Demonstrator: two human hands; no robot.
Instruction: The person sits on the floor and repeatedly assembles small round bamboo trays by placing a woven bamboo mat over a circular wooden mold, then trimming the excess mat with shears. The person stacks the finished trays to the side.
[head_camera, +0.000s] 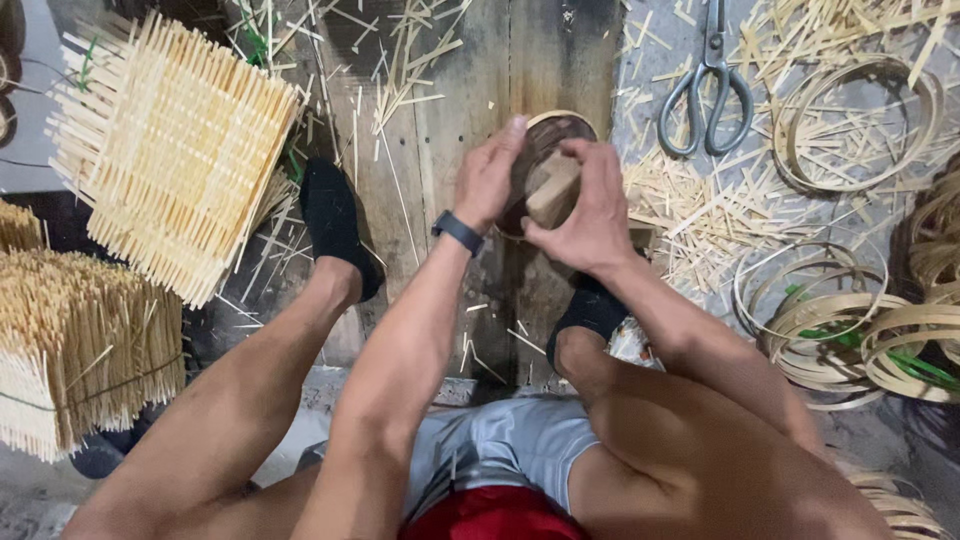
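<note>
- Nearest, below the hands: bare knees, grey shorts, and two feet in black socks on a wooden board (470, 90).
- Left hand (487, 178), with a dark wristband, curls its fingers around the left rim of a round dark form (553, 135) ringed by a bamboo hoop, gripping it.
- Right hand (590, 210) is closed on a small wooden block (553, 190), held against the form's face, just right of the left hand.
- Far left of the hands: stick bundles (80, 350) and a woven bamboo mat (175, 150).
- Right of the hands: loose bamboo hoops (850, 330) on scattered offcuts.
- Beyond the right hand, up and right: scissors (708, 95), then a larger hoop (860, 125).
</note>
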